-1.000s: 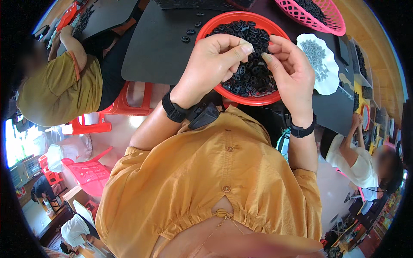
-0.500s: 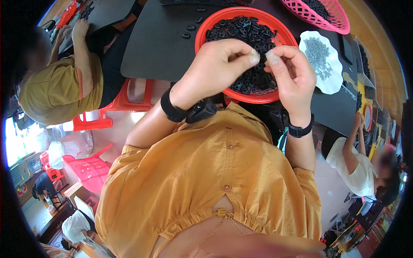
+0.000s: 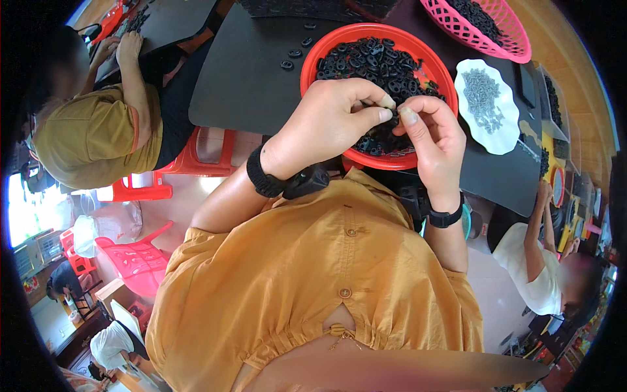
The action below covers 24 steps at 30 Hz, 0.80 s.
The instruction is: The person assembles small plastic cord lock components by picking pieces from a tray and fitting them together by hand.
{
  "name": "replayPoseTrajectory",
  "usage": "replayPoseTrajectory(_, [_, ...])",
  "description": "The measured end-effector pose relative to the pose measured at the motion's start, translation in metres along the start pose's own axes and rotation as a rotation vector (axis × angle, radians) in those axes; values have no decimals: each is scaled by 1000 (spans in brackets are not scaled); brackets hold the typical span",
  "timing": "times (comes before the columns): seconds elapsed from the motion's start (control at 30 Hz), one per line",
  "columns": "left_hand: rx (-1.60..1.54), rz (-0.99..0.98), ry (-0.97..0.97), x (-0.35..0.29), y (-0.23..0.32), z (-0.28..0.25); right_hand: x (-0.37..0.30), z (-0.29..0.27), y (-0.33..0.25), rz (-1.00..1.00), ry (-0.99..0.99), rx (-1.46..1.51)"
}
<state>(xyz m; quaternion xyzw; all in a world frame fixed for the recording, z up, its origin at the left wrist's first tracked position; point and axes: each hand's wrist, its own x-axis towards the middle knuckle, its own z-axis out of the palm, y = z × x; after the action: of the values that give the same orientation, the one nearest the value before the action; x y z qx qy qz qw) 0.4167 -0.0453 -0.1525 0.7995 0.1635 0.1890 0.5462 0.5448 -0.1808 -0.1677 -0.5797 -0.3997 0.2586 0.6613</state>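
Both my hands meet over a round red basin [image 3: 308,73] heaped with small black oval plastic parts [image 3: 366,57]. Thumb and forefinger of my left hand [image 3: 336,117] are pinched on a small black part that is mostly hidden by the fingertips. Close beside it, my right hand [image 3: 434,130] pinches at the same spot; what lies between its thumb and finger is too small to make out. To the right of the basin, a white scalloped dish [image 3: 503,134] holds many tiny grey pieces [image 3: 482,98].
Several loose black ovals [image 3: 287,65] lie left of the basin on the dark table [image 3: 228,85]. A pink lattice basket [image 3: 519,42] of black parts stands at the far right. Co-workers sit at left [image 3: 98,137] and right [image 3: 532,268]. Red stools [image 3: 206,163] stand at lower left.
The basin, dish and table appear slightly lower in the picture. My right hand has shifted a little left and turned, its fingertips still against the left ones.
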Motion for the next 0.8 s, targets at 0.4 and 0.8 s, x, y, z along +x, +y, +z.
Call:
replayPoseTrajectory(0.4, [-273, -65, 107, -7, 12, -2, 1, 10, -8, 53, -36, 140])
replayPoseTrajectory(0.8, [-158, 72, 201, -11, 6, 2, 0, 16, -5, 50, -28, 212])
